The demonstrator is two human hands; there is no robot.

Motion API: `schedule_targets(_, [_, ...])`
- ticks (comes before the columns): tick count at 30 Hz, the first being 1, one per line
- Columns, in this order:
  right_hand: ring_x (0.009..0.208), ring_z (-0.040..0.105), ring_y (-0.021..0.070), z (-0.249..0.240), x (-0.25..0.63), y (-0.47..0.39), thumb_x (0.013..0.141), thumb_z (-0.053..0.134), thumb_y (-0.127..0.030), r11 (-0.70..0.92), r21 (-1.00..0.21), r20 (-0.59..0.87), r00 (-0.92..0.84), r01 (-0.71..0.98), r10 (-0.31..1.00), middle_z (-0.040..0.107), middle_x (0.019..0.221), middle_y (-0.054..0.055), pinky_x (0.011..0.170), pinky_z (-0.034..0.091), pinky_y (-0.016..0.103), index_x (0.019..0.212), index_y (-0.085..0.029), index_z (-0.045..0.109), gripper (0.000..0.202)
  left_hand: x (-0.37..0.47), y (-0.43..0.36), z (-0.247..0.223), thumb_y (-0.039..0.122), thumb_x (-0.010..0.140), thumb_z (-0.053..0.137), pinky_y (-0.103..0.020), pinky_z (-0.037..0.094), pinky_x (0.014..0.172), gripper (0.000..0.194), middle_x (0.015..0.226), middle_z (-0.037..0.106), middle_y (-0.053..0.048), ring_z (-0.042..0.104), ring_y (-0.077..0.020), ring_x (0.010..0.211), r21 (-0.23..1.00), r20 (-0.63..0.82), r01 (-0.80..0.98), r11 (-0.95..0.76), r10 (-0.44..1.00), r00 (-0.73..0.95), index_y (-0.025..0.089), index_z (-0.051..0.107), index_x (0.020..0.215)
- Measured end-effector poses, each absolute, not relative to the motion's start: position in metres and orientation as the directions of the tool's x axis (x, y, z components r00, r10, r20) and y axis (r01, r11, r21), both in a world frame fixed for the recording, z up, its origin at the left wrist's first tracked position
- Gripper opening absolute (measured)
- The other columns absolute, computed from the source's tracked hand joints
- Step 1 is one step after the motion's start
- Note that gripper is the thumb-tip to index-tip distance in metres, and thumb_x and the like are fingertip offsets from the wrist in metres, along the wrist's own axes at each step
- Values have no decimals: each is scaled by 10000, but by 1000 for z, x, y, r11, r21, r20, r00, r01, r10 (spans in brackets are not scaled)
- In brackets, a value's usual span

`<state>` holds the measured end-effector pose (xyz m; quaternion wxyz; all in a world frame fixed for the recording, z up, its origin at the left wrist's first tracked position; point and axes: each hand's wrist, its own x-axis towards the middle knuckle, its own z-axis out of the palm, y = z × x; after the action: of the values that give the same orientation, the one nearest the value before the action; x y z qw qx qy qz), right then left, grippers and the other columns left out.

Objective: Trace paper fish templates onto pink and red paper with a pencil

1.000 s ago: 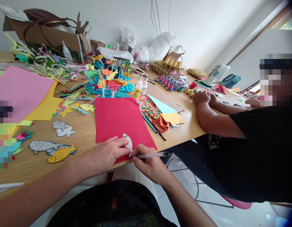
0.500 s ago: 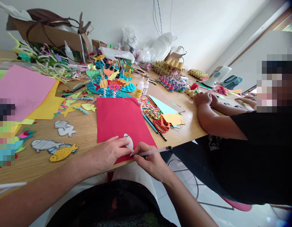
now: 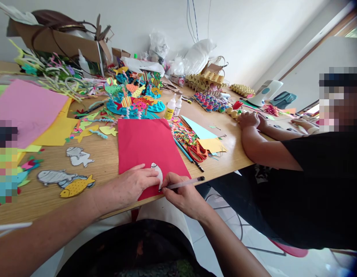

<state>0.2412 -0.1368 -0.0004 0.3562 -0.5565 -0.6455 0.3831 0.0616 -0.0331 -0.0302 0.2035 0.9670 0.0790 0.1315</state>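
A sheet of red paper [image 3: 146, 142] lies at the table's front edge, with a small white paper fish cutout [image 3: 158, 171] on its lower part. My left hand [image 3: 134, 181] is flat on the sheet, fingers stretched out and pressing on the cutout's left side. In my right hand [image 3: 180, 192] is a pen with a clear barrel [image 3: 190, 182], pinched near its tip, which touches the cutout's tail end. Left of the sheet lie a yellow dotted paper fish [image 3: 77, 187], a grey-white fish cutout [image 3: 55, 177] and further white cutouts [image 3: 80, 157].
Right of the sheet are orange-handled scissors [image 3: 198, 153], pencils [image 3: 188, 154] and paper scraps [image 3: 184, 134]. Two glue bottles [image 3: 170, 107] stand behind it, near colourful fish models [image 3: 132, 96]. Another person's arm [image 3: 262, 144] rests on the table at right.
The pen's back end has swung slightly left and down, and its tip stays by the fish cutout's tail. My left fingers have shifted slightly, showing a little more of the cutout.
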Motion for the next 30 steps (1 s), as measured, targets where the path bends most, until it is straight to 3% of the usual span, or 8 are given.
schedule_targets(8, [554, 403, 100, 1, 242, -134, 745, 479, -96, 50, -885, 4, -99, 463, 995, 453, 614, -53, 504, 309, 207, 714, -192, 480, 101, 62, -36, -20, 16, 825, 329, -444, 321, 1043, 413, 1174, 603, -78, 539, -218, 1131, 441, 163, 172, -881, 267, 950, 197, 461, 1171])
schedule_targets(30, [572, 419, 109, 2, 244, -125, 750, 465, -106, 28, -827, -9, -64, 562, 998, 479, 624, -45, 521, 303, 218, 728, -190, 515, 100, 65, -36, -13, -57, 717, 339, -442, 331, 1050, 499, 1197, 594, -83, 546, -213, 1126, 377, 92, 218, -900, 270, 958, 182, 476, 1133])
